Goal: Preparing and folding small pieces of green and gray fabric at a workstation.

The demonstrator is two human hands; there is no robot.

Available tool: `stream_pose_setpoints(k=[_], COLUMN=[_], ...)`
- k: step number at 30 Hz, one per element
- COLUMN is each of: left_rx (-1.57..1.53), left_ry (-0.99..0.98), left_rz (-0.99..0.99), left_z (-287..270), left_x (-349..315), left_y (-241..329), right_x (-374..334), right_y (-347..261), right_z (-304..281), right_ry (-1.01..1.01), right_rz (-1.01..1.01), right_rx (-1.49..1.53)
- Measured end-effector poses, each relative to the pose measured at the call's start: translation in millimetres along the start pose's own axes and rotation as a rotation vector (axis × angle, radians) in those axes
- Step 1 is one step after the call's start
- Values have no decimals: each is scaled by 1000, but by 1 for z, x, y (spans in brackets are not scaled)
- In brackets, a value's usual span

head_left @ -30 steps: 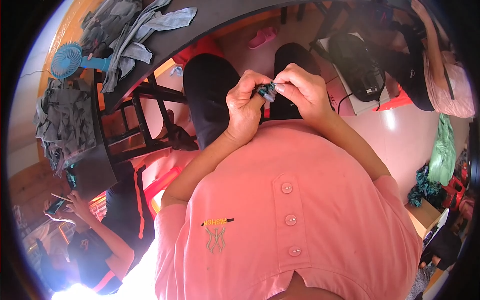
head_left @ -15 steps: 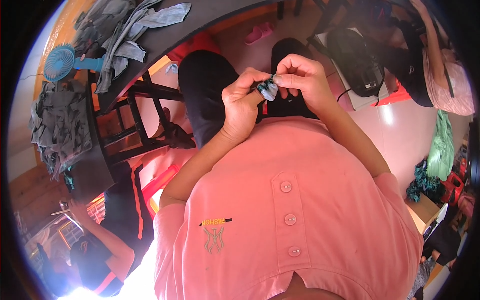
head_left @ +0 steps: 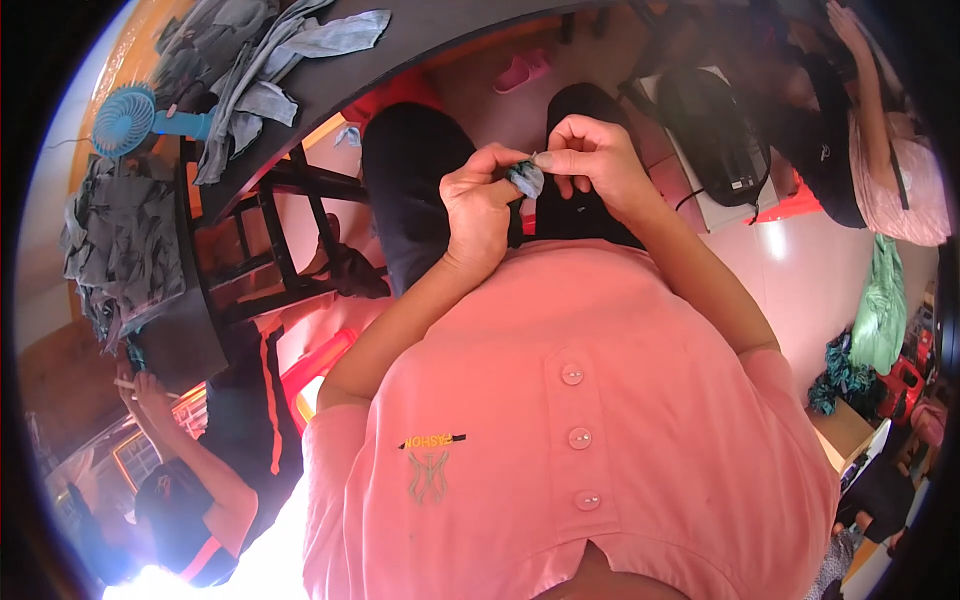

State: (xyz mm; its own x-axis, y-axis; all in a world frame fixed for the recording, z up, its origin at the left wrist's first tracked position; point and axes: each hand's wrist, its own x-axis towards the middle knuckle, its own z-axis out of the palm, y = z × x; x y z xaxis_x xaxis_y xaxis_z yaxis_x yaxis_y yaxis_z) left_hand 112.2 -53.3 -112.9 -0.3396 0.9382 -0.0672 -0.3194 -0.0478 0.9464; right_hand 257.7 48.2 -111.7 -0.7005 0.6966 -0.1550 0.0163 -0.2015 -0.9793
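Observation:
Over my lap, both hands meet at a small gathered piece of cloth (head_left: 526, 180), light grey-blue with dark green and black. My left hand (head_left: 475, 205) is closed around its left side, thumb and forefinger pinching the upper edge. At the top right of the cloth, my right hand (head_left: 597, 165) pinches with thumb and forefinger, its other fingers curled below. Whatever fine part lies between those right fingertips is too small to make out. My dark trousers (head_left: 412, 160) lie beneath the hands.
Ahead and left is a dark table (head_left: 345, 65) with grey cloth strips (head_left: 265, 100) and a blue fan (head_left: 124, 120). A black stool frame (head_left: 275, 235) stands under it. A black bag (head_left: 712, 135) sits ahead right. Other people work at the lower left and upper right.
My hands have shifted slightly left with the cloth, which has turned and looks rounder and more bunched. At the lower left, another person's hands have moved up.

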Motion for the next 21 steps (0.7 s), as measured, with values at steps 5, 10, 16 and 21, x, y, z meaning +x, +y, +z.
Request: stream_pose_setpoints(k=[5,10,16,21], left_rx=[61,132,162,284], left_ry=[72,100,209,273], left_rz=[18,27,84,143], left_z=[2,-2,2,9], left_x=[-3,-2,2,6], left_y=[2,-3,-8,-8], right_x=[4,7,-11,-4], right_y=[-10,-3,-9,1], right_z=[1,-2,29,40], right_ry=[-20,-33,111,221], right_rz=[-23,49,-563,-689], right_rx=[-27,22,-570,-859])
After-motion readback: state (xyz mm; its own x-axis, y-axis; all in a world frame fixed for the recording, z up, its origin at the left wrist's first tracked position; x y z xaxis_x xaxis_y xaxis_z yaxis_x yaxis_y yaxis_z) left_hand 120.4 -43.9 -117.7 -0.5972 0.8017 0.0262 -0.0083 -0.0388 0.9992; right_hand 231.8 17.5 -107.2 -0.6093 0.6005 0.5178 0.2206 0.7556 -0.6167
